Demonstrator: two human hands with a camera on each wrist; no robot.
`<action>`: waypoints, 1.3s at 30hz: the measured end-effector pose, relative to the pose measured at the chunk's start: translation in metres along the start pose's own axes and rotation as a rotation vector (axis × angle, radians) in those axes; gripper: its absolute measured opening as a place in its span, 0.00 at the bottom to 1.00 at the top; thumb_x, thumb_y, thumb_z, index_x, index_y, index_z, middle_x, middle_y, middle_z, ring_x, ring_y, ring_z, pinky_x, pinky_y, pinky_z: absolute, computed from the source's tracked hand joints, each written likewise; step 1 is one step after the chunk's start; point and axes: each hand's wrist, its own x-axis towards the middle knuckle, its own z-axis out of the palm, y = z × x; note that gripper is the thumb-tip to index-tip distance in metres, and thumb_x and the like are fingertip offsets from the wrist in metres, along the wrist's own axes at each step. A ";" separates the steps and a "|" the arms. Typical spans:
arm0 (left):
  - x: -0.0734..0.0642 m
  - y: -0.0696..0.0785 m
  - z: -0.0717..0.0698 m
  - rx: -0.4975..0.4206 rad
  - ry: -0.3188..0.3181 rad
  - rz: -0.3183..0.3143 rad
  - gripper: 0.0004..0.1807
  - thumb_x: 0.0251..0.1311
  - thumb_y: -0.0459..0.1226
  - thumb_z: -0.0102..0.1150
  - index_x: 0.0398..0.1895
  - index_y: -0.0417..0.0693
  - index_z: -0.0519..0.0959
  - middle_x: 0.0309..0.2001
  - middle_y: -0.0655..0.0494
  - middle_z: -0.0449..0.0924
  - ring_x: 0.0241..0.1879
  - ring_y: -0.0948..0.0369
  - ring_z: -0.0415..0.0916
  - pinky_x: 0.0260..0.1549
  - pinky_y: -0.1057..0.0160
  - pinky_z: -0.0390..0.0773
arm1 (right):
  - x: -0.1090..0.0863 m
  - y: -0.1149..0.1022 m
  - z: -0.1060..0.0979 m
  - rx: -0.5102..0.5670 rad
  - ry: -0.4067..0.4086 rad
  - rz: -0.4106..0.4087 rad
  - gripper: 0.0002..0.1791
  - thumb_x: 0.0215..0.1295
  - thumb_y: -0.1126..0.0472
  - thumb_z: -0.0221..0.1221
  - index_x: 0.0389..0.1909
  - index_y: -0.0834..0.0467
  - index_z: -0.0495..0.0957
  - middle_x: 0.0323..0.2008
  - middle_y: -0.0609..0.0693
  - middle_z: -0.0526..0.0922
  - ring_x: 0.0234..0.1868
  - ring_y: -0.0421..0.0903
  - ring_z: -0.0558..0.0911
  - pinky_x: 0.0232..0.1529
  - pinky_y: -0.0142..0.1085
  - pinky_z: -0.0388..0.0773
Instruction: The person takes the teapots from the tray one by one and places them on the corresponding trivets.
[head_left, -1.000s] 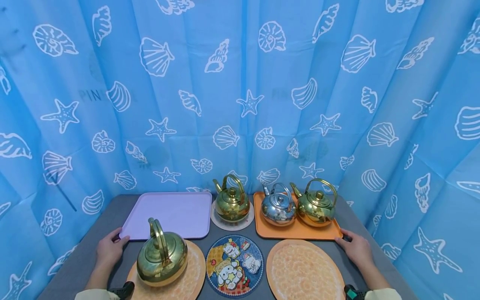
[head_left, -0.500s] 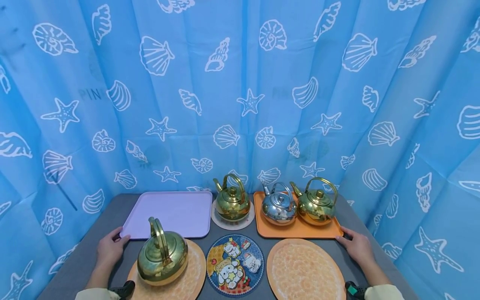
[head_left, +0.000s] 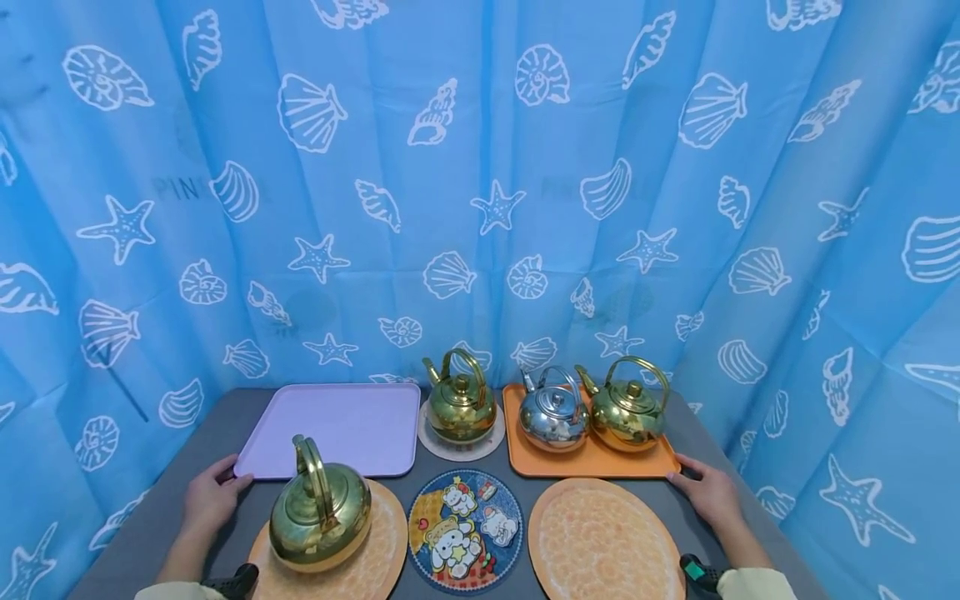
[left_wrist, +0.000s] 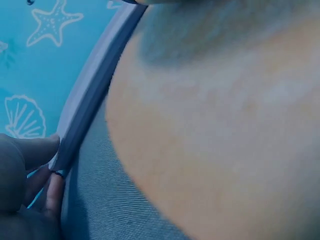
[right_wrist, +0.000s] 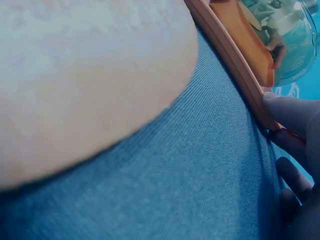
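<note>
My left hand [head_left: 212,500] pinches the near left corner of a lilac tray [head_left: 337,425], which bears nothing. In the left wrist view the thumb [left_wrist: 42,150] lies on the tray's rim, with fingers at its underside. At the other side, my right hand [head_left: 708,497] grips the near right corner of an orange tray [head_left: 523,461] between thumb and fingers. On that tray stand a silver kettle [head_left: 553,423] and a gold kettle [head_left: 627,421], side by side, spouts to the left. The right wrist view shows the orange tray's edge [right_wrist: 240,65] held at its corner.
A larger-looking gold kettle [head_left: 318,521] stands on the left round tan mat [head_left: 388,533]. Another gold kettle [head_left: 459,412] sits on a pale round mat [head_left: 453,453] between the trays. A cartoon-printed round mat [head_left: 465,533] and a second tan mat [head_left: 606,542] lie in front.
The whole view has shifted slightly to the left. Both hands keep their hold on the tray corners, and the kettles and trays stay where they were.
</note>
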 end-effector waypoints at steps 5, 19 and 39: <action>-0.007 0.003 -0.005 -0.067 0.039 0.032 0.28 0.68 0.33 0.53 0.68 0.28 0.60 0.65 0.27 0.62 0.62 0.35 0.61 0.57 0.38 0.66 | -0.001 0.001 0.001 0.041 -0.010 0.015 0.36 0.65 0.48 0.61 0.65 0.67 0.68 0.64 0.73 0.63 0.64 0.73 0.60 0.61 0.64 0.59; -0.026 0.049 -0.020 -0.133 0.126 0.116 0.25 0.70 0.39 0.53 0.67 0.38 0.67 0.64 0.37 0.68 0.62 0.40 0.65 0.54 0.39 0.70 | -0.002 0.005 0.005 0.081 0.008 0.034 0.33 0.66 0.50 0.61 0.65 0.67 0.68 0.65 0.72 0.63 0.65 0.71 0.61 0.61 0.63 0.58; -0.077 0.144 -0.022 -0.265 0.198 0.432 0.20 0.65 0.39 0.61 0.59 0.45 0.77 0.55 0.50 0.78 0.53 0.64 0.72 0.47 0.74 0.71 | -0.001 0.002 0.005 0.097 0.010 0.046 0.33 0.66 0.53 0.61 0.66 0.67 0.67 0.66 0.72 0.62 0.66 0.71 0.58 0.63 0.64 0.55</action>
